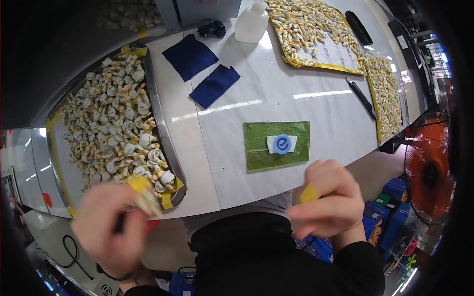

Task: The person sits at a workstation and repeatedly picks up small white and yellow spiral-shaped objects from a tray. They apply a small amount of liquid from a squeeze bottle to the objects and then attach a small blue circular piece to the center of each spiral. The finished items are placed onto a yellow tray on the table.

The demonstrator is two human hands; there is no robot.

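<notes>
Blurred left hand (111,229) fingers grasp a yellow-tipped part (144,195) pointing up-right; right hand (326,200) pinches yellow tape (309,193).

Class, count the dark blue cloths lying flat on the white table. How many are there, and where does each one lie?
2. One dark blue cloth lies near the table's far edge; the second cloth lies just nearer and right of it, beside the tray. None seems hidden.

- A factory or assembly workshop, by the look of it.
- Long white worktop (276,93) with trays (163,123) heaped with small white and yellow parts (113,128).
- Green mat (256,148), blue cloths (190,56), a plastic bottle (251,22).
- An orange fan (429,172) and blue crates (395,217) on the floor.
</notes>
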